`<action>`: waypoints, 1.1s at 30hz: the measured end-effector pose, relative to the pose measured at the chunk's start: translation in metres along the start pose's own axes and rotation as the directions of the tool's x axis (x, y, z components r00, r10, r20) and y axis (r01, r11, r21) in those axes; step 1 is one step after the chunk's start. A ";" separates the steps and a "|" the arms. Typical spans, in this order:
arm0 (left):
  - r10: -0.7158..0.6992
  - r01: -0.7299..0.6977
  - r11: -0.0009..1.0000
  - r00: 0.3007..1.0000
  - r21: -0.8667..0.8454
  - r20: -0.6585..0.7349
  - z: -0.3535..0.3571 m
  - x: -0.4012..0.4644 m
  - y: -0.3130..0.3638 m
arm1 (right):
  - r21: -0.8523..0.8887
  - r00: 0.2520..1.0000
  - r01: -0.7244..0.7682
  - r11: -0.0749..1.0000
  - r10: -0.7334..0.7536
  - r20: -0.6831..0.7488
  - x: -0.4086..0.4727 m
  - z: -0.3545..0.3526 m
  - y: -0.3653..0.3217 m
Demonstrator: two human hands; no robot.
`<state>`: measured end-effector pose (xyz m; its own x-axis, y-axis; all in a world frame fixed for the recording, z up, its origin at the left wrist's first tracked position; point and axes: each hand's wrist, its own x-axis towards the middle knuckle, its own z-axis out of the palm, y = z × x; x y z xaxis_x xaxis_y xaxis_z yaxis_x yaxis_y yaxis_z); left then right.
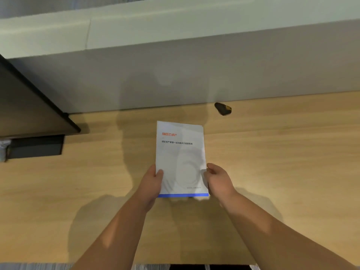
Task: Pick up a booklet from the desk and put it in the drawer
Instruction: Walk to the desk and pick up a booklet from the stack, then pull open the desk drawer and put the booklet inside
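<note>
Printing on the booklet point(180, 158) runs in two lines near its top: a red-orange logo of Chinese characters and, under it, a smaller grey line of Chinese text, both too soft to read with any certainty; a tiny grey line near the lower right corner is illegible, and a blue band crosses the bottom edge. The white cover faces up, with a faint circular pattern across its lower half. The booklet is over the light wooden desk point(282, 162), near its middle, gripped at the lower corners by both hands. The left hand point(151, 185) closes on the lower left edge, thumb lying on top of the cover and the other fingers hidden beneath. The right hand point(219, 180) pinches the lower right edge, fingers curled around it, with the thumb's contact hard to make out. Whether the booklet's far end touches the desk or is lifted clear cannot be told. A small dark object point(223, 108) with a yellowish patch lies well behind the booklet near the grey partition point(175, 75); its identity is unclear. At left a dark panel point(29, 106) is cut off by the frame edge, a dark rectangular block point(37, 146) below it.
</note>
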<state>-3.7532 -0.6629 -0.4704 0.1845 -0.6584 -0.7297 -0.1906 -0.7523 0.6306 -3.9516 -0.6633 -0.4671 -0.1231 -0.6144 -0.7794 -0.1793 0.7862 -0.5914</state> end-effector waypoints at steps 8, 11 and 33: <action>0.200 -0.197 0.979 0.977 -0.048 0.071 0.020 -0.066 0.026 | 0.146 0.995 0.084 0.986 -0.091 0.036 -0.053 -0.041 0.008; 0.253 -0.250 0.966 0.967 -0.060 0.041 0.044 -0.099 0.027 | 0.194 0.989 0.144 0.970 -0.143 -0.019 -0.081 -0.065 0.018; 0.350 -0.348 0.933 0.937 -0.091 0.010 0.403 -0.353 -0.068 | 0.006 0.909 0.406 0.914 -0.403 -0.105 -0.209 -0.422 0.238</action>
<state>-4.1940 -0.3704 -0.3621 0.0966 -0.8800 -0.4650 -0.1542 -0.4748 0.8665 -4.3808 -0.3762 -0.3576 -0.1426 -0.8825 -0.4483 -0.2075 0.4695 -0.8582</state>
